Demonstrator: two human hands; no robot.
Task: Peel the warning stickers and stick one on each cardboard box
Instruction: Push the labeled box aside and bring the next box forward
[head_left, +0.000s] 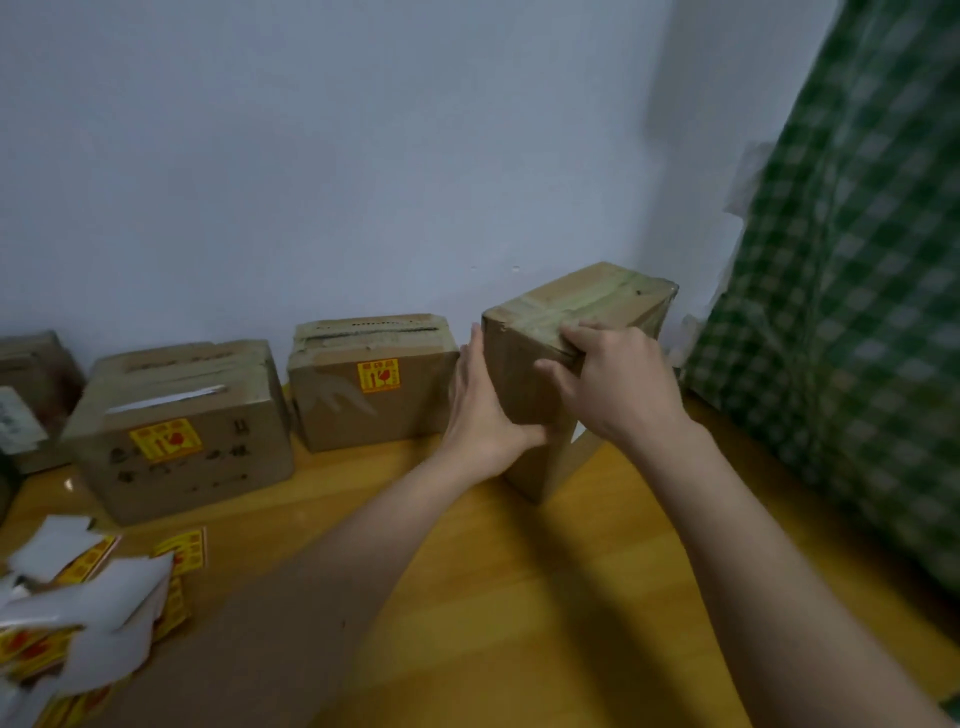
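I hold the unlabelled cardboard box (545, 374) upright between both hands, left hand (480, 410) flat against its side, right hand (608, 379) fingers curled over its top edge.

A wooden table (545, 597) is carrying cardboard boxes: the gripped box (524, 379) is standing on end, two stickered boxes (363, 384) (176, 436) are sitting left of the grip, and a sticker pile (78, 597) is lying far left, nearer the person.

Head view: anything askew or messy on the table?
Yes. The box held between the left hand and right hand is tilted, one bottom edge off the table, and shows no sticker. Peeled backing papers and loose stickers lie scattered at the left.
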